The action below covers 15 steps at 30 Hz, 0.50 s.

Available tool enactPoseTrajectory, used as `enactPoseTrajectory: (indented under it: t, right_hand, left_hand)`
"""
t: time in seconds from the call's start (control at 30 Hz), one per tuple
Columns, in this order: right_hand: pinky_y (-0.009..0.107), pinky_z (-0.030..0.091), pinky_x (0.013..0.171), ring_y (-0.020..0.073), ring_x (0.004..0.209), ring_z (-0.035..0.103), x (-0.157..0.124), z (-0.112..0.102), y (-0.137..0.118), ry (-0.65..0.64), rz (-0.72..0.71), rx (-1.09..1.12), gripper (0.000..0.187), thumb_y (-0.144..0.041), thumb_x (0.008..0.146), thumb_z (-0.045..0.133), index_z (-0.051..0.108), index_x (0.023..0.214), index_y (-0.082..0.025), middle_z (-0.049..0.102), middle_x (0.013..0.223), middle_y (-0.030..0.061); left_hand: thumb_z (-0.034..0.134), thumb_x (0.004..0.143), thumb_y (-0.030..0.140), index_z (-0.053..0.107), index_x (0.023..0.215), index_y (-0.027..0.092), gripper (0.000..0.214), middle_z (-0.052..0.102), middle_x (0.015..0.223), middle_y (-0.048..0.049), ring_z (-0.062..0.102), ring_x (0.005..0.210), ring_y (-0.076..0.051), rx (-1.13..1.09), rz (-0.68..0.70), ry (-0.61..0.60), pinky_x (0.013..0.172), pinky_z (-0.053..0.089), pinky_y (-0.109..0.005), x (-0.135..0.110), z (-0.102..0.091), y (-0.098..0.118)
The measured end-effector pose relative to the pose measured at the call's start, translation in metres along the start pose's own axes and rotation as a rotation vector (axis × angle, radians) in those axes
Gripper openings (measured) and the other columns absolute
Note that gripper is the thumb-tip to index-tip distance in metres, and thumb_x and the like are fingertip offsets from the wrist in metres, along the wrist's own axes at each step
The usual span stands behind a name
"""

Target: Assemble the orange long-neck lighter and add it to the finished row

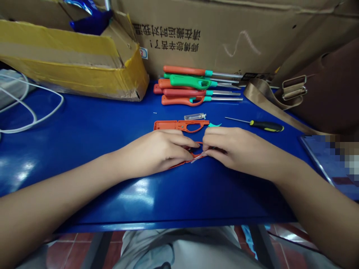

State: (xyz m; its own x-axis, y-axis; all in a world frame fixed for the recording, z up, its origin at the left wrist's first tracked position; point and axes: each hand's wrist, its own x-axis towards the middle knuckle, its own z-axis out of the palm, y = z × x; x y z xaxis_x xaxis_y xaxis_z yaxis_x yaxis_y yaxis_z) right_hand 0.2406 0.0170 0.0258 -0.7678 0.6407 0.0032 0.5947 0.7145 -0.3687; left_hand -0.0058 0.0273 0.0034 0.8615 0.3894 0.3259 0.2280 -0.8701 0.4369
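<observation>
My left hand point(165, 149) is closed on an orange lighter casing half point(179, 164), held low over the table and mostly covered by my fingers. At its front end my right hand point(227, 145) is pinched, the fingertips against the casing; what lies between them is hidden. A thin pale strip point(196, 158) shows below those fingertips. Just beyond my hands lies another orange casing half point(165, 126), its hollow side up, with a turquoise piece point(214, 125) by its front end. A clear fuel tank point(194, 117) rests behind it.
Several assembled long lighters point(185, 92) lie stacked farther back. A screwdriver point(267, 126) is to the right, near a tan strap point(266, 104) and a phone-like device point(322, 160). A taped cardboard box point(84, 78) and white cable point(53, 112) stand left. A tiny screw point(155, 113) lies mid-table.
</observation>
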Motion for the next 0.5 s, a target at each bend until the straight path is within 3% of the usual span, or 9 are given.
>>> enactPoseTrajectory:
  t: [0.1, 0.3, 0.43, 0.5]
  right_hand:
    - [0.028, 0.037, 0.066, 0.0153, 0.077, 0.055, -0.002, 0.0, 0.002, 0.019, 0.005, -0.039, 0.014, -0.021, 0.098, 0.053, 0.058, 0.085, -0.019, 0.06, 0.088, 0.0022]
    - [0.027, 0.044, 0.071, 0.0148, 0.078, 0.061, -0.002, -0.01, 0.014, 0.142, 0.003, 0.166, 0.021, -0.034, 0.098, 0.057, 0.066, 0.084, -0.02, 0.068, 0.086, 0.0024]
    - [0.03, 0.047, 0.074, 0.0185, 0.079, 0.064, -0.007, -0.024, 0.033, 0.402, 0.17, -0.022, 0.024, -0.033, 0.099, 0.052, 0.069, 0.088, -0.021, 0.071, 0.087, 0.0041]
    - [0.032, 0.047, 0.074, 0.0201, 0.082, 0.064, -0.011, -0.028, 0.041, 0.395, 0.208, -0.147, 0.017, -0.03, 0.095, 0.056, 0.07, 0.096, -0.021, 0.071, 0.095, 0.0057]
  left_hand:
    - [0.062, 0.094, 0.017, 0.078, 0.102, 0.022, 0.018, 0.074, 0.119, -0.0079, 0.071, 0.106, -0.018, -0.063, -0.033, 0.041, 0.092, 0.057, -0.029, 0.0, 0.001, -0.004]
    - [0.063, 0.095, 0.02, 0.077, 0.108, 0.024, 0.02, 0.074, 0.121, -0.0074, 0.07, 0.107, -0.02, -0.028, -0.007, 0.029, 0.094, 0.056, -0.033, -0.003, -0.001, -0.01]
    - [0.06, 0.097, 0.022, 0.076, 0.11, 0.027, 0.022, 0.072, 0.126, -0.0048, 0.067, 0.113, -0.021, 0.021, 0.003, -0.002, 0.097, 0.055, -0.035, -0.007, -0.002, -0.011]
    - [0.06, 0.097, 0.022, 0.076, 0.11, 0.027, 0.021, 0.071, 0.127, -0.0039, 0.066, 0.114, -0.021, 0.024, -0.002, 0.007, 0.097, 0.055, -0.034, -0.008, -0.003, -0.01]
